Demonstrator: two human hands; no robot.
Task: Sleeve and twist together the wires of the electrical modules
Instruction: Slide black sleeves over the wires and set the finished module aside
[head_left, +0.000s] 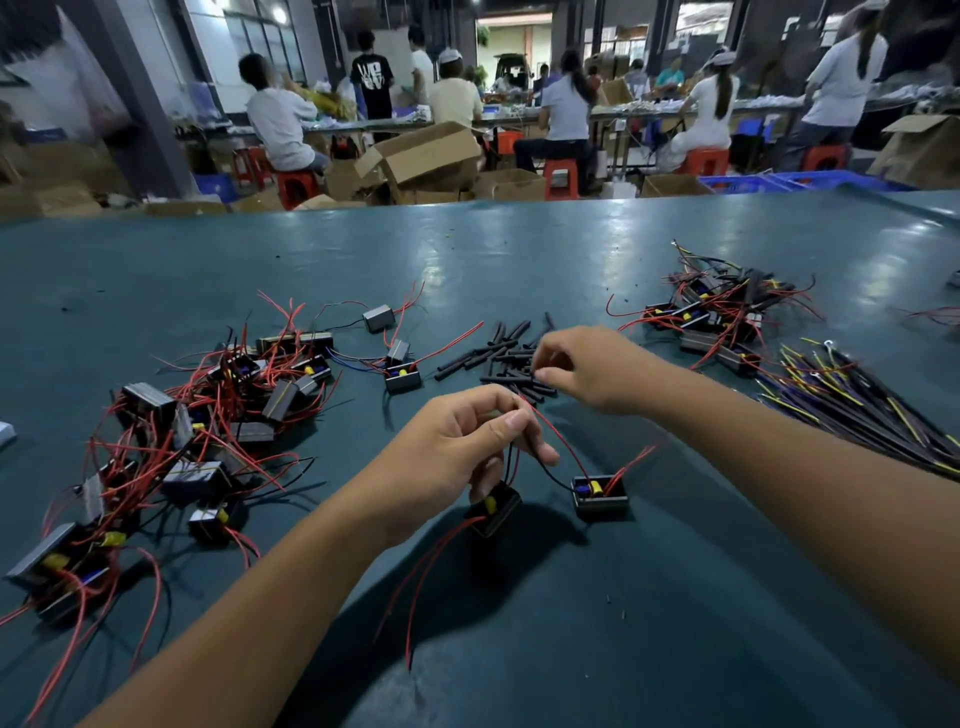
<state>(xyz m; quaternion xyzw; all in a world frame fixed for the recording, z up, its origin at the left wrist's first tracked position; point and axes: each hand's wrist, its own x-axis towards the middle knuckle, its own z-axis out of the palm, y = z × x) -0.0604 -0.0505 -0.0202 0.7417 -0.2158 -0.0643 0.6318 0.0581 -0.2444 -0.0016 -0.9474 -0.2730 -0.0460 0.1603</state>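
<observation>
Head view: left hand (457, 441) at centre frame, fingers curled round thin red and black wires (550, 441), pinching them between thumb and forefinger. Hanging from those wires just below the hand, one black module (493, 512), tilted, with a yellow part showing; long red leads trailing from it toward the lower middle. Second module (600, 496) resting upright on the green table (519, 260) just right of the first, joined to the held wires. Right hand (587, 371) right of centre and slightly higher, fingertips pinching a short black sleeve (540, 375) at the edge of a loose pile of sleeves (493, 358). Heap of modules with tangled red wires (197, 431) at left of frame; smaller heap (722, 317) at upper right; bundle of black and yellow wires (857, 400) at far right. Seated workers and cardboard boxes blurred along the top
</observation>
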